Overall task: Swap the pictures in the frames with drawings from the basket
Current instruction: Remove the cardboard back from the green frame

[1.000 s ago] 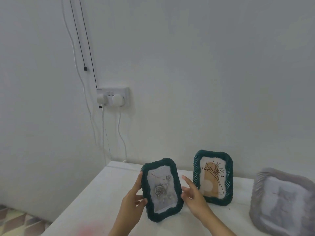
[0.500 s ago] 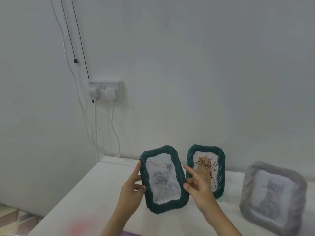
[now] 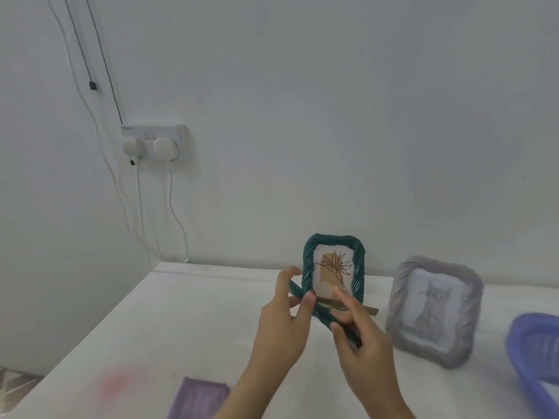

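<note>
Here, your held green frame point(image 3: 323, 313) is tipped nearly flat above the counter point(image 3: 169, 322), gripped by both hands: left hand point(image 3: 284, 325) on its left edge, right hand point(image 3: 360, 337) on its near right side. Behind it: second green frame point(image 3: 334, 264), upright. Right: grey frame point(image 3: 435, 309), then blue basket point(image 3: 535, 346).

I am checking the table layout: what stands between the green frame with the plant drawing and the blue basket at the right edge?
In the head view, a grey frame with a cat picture stands between the green frame and the blue basket, upright on the table.
</note>
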